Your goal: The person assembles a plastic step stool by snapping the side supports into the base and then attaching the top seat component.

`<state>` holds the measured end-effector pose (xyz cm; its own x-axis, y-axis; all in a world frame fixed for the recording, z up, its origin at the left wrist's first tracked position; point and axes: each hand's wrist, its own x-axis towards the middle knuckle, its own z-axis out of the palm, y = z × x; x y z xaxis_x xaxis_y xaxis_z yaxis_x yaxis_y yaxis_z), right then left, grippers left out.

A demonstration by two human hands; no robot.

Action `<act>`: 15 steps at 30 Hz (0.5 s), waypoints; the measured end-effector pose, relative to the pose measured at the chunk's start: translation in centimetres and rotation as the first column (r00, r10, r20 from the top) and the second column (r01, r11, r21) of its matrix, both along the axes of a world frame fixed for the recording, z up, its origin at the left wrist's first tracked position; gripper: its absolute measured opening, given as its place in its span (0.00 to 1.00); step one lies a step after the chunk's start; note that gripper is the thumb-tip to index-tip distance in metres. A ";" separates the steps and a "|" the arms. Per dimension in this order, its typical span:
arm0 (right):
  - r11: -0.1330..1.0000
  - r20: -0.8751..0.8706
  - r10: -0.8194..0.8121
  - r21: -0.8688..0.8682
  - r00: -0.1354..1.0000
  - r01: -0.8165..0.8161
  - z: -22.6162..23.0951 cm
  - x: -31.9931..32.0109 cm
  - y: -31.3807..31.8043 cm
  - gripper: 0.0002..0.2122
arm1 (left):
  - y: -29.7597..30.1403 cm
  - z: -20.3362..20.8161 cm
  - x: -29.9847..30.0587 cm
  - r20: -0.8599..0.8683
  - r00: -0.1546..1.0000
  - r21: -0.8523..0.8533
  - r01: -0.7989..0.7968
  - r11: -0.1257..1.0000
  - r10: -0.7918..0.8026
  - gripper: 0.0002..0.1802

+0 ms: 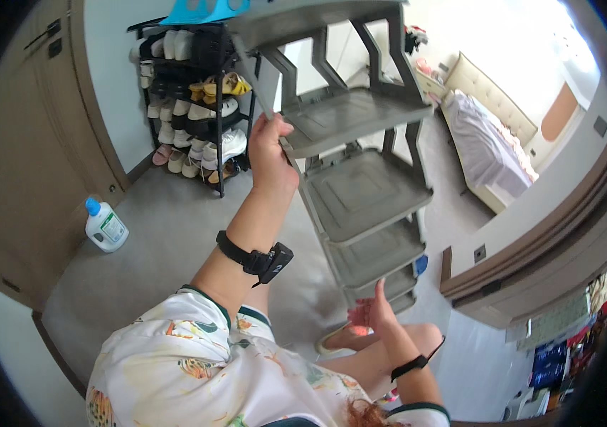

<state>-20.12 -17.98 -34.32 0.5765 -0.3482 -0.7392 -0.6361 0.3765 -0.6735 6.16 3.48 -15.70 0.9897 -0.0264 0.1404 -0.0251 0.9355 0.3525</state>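
A tall grey plastic tiered rack [364,192] stands in front of me, tilted in the view, with several tray-like shelves joined by angled side supports. My left hand [272,146] is raised and closed round the rack's left edge near an upper shelf. Lower down, my right hand [374,312] is beside the rack's bottom tiers, thumb up and fingers stretched out. It looks to hold nothing; whether its fingertips touch the lowest tier I cannot tell.
A black shoe rack [220,142] full of shoes is against the wall, with a blue plastic item [204,10] on top. A white bottle with a blue cap [106,226] stands by the wooden door [26,156]. Beyond a doorway is a bed [485,142]; piled items [566,349] lie at right.
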 end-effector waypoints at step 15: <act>0.820 0.811 -0.383 0.078 0.442 0.567 4.3 5.6 -3.6 0.19 | 3.0 0.5 -3.4 0.286 0.958 -0.045 -0.016 0.999 0.029 0.13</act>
<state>-14.50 -21.56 -30.06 0.5716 -0.8204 0.0115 0.4000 0.2664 -0.8770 2.77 6.47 -15.17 0.9080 0.0074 0.4188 -0.1405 0.9473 0.2878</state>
